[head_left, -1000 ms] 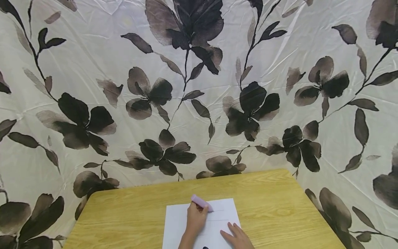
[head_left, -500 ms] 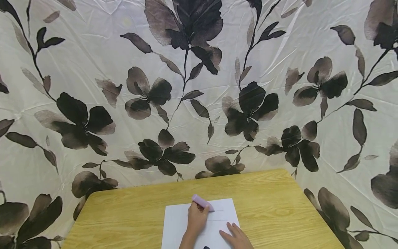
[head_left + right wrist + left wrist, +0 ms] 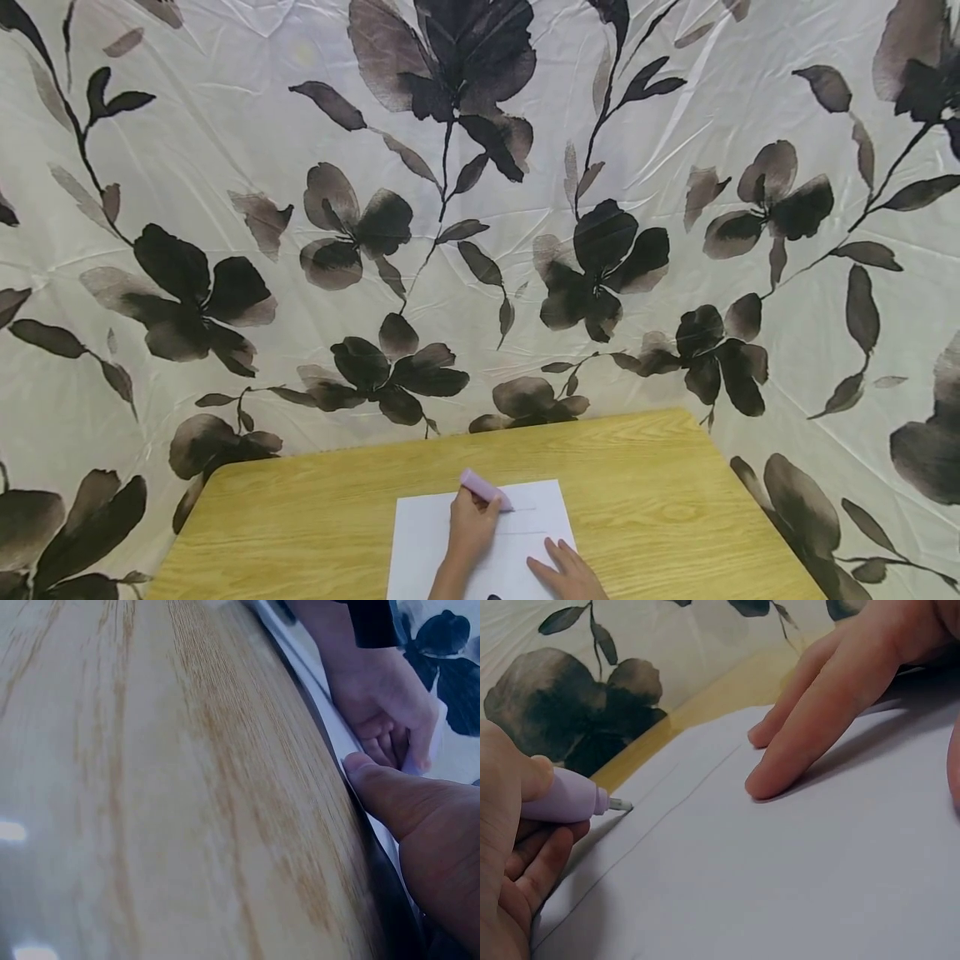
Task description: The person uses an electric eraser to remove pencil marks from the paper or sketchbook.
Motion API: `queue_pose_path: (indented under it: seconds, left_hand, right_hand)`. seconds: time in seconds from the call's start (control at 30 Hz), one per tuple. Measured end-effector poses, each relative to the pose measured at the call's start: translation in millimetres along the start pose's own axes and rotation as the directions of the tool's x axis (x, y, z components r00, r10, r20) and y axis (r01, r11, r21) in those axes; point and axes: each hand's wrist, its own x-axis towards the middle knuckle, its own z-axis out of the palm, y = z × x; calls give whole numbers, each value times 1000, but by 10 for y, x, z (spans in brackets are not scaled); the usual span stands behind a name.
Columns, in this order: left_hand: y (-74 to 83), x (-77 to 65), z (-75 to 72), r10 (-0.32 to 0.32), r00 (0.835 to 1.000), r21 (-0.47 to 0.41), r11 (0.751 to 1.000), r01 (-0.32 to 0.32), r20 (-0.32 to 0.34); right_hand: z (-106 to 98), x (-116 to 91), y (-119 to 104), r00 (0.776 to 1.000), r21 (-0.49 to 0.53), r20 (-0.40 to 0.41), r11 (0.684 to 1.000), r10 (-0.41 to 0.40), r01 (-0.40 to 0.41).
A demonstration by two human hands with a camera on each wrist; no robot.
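In the head view my left hand (image 3: 471, 529) grips a thick lavender electric eraser (image 3: 480, 485), its body slanting down to the right. Seen from the left wrist, its narrow pale tip (image 3: 621, 804) touches the white paper (image 3: 817, 877) at the end of a faint, short pencil line (image 3: 658, 782). A longer pencil line (image 3: 667, 813) runs below that one. My right hand (image 3: 568, 575) rests on the paper's right side with fingers spread, holding nothing; its fingertips (image 3: 769, 784) press the sheet near the long line's end. The right thumb (image 3: 375, 784) lies at the paper's edge.
Yellow wood-grain table (image 3: 645, 492) surrounds the paper. A pale cloth (image 3: 480, 192) with dark flowers hangs behind and on both sides. A small dark object (image 3: 494, 597) shows at the bottom edge, between the hands. A black band (image 3: 375, 622) circles the left wrist.
The eraser in my left hand has shifted slightly right, then back left along the short line. My right hand stays spread on the paper. The whole view has drifted a little.
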Motion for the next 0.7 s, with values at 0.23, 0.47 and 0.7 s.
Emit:
queue_pose_path:
  seconds: [0.23,0.47,0.7]
  left_hand:
    - [33,-22,-23,2,1000,-7,1000,-2,-25]
    - [-5,-2,17,24,999,1,1000,-24,21]
    - [8,6,-46,31,999,15,999,-30,-31]
  right_hand:
    - [-31,5,-15,1000,25,20,999,22,-23]
    - [-20,5,-18,1000,14,7,1000,9,-9]
    - [-17,6,-31,1000,21,8,1000,18,-18]
